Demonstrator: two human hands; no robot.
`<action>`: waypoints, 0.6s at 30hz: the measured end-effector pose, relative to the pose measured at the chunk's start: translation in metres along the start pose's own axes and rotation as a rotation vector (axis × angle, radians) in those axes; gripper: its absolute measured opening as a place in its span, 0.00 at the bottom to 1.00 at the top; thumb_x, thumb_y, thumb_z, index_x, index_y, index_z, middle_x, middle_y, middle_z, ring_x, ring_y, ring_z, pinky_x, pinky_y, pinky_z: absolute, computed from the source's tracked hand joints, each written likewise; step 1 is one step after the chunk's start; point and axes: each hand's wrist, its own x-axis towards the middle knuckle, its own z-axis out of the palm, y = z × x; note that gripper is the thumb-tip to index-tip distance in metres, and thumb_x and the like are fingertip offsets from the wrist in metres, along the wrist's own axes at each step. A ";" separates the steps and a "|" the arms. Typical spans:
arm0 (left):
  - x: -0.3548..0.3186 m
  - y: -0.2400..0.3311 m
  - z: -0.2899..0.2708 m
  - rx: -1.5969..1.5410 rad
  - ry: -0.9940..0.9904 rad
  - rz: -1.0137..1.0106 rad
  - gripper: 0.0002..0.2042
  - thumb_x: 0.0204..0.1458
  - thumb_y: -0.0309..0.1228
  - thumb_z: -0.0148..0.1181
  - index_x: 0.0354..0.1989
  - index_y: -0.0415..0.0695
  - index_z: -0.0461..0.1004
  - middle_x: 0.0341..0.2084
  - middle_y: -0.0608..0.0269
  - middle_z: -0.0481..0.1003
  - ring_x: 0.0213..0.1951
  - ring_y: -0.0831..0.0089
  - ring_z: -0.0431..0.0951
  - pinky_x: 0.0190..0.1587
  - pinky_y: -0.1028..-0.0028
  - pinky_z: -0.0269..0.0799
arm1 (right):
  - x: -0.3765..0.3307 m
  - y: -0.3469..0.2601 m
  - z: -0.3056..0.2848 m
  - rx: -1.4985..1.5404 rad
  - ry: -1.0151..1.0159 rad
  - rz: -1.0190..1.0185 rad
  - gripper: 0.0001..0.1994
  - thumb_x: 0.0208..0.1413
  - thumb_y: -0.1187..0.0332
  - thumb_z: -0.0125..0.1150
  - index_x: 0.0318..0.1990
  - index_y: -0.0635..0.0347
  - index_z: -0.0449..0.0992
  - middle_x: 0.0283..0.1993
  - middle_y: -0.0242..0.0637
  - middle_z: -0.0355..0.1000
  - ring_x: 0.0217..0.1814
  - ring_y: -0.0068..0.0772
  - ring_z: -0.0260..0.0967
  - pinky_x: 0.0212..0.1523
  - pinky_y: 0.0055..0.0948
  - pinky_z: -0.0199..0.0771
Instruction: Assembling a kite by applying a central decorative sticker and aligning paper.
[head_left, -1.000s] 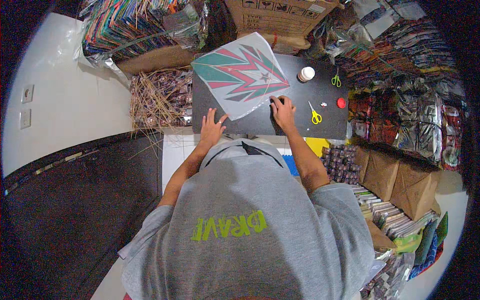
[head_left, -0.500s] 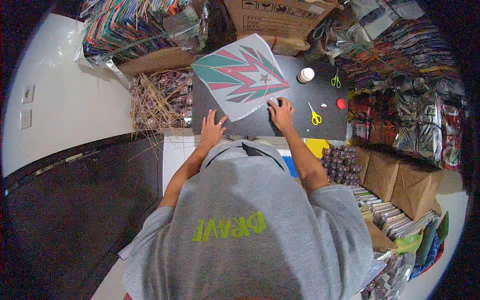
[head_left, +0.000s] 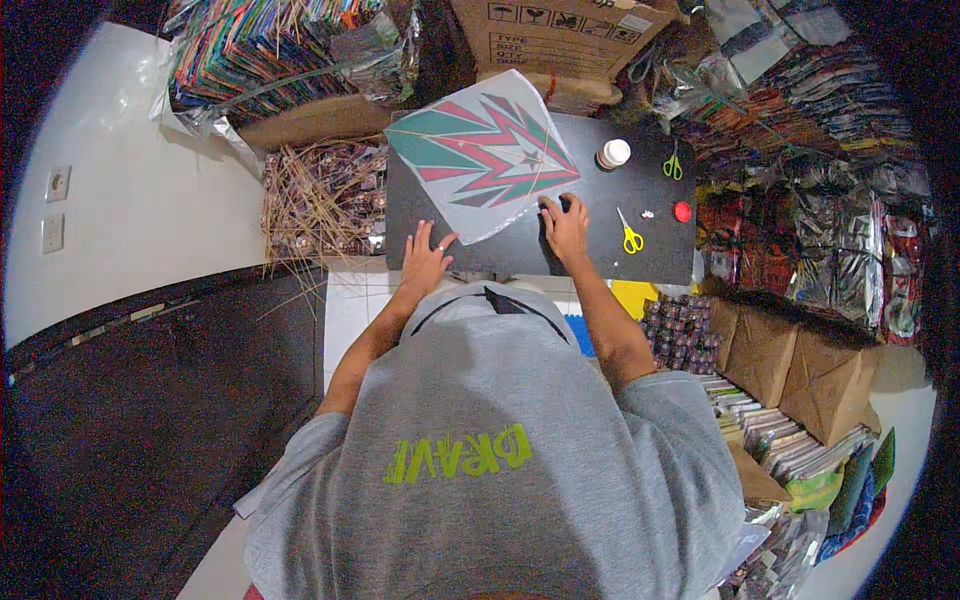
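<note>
A diamond-shaped kite (head_left: 478, 205) of whitish sheet with a green, red and grey pattern lies on a dark tabletop (head_left: 720, 262). Thin sticks run across its face. My left hand (head_left: 427, 262) rests by the kite's near corner, its fingers spread and the fingertips close to the edge. On the other side, my right hand (head_left: 567, 232) is just off the kite's lower right edge. Its fingers are bent and a little apart, and I see nothing in them. Right of the kite stand yellow-handled scissors (head_left: 631, 238) and a white-topped jar (head_left: 614, 153).
Green-handled scissors (head_left: 673, 164) and a red lid (head_left: 682, 211) lie on the right of the table. Loose bamboo sticks (head_left: 320, 200) are heaped at its left. A cardboard box (head_left: 560, 45) stands behind. Stacked packets (head_left: 270, 60) and wrapped bundles (head_left: 840, 240) crowd both sides.
My right hand has drawn slightly away from the kite's edge, and its fingers have shifted. My left hand and the kite have hardly moved.
</note>
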 end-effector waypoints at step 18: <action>0.002 0.000 0.000 0.045 0.001 0.020 0.30 0.60 0.41 0.61 0.71 0.70 0.60 0.73 0.46 0.50 0.76 0.45 0.44 0.72 0.42 0.49 | -0.009 -0.005 0.005 -0.022 -0.048 -0.100 0.14 0.61 0.57 0.62 0.54 0.38 0.81 0.65 0.46 0.62 0.69 0.54 0.55 0.66 0.59 0.54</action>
